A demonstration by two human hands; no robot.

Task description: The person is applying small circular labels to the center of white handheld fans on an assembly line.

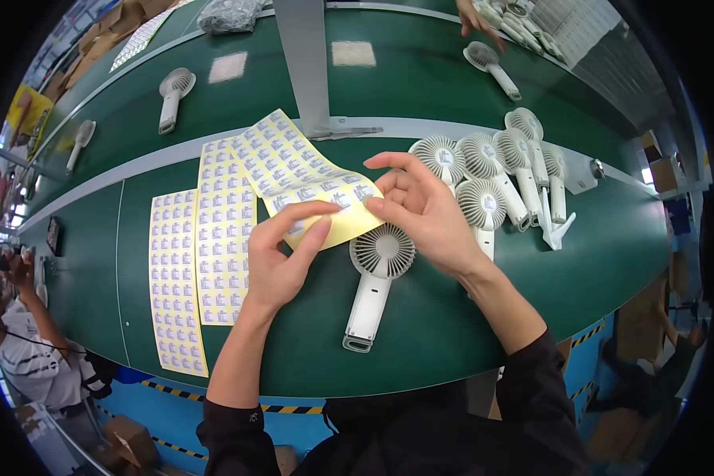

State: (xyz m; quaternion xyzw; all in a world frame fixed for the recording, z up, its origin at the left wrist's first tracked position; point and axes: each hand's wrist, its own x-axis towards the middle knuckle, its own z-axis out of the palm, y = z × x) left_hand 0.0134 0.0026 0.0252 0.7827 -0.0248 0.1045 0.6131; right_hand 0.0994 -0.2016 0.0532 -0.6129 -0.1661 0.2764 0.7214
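Looking down from the head view, my right hand [420,208] pinches a corner of the yellow paper label sheet [282,159]; my left hand [282,258] has thumb and forefinger nearly together over it, can't tell what they hold. The white plastic round-headed fan [370,297] lies just below on the green table [452,341], head nearer the right, handle angling toward me, slightly left.

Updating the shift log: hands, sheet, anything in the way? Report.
Left hand on curled label sheet; right hand gripping its edge. Handheld fan lying close by; nothing visibly blocking.
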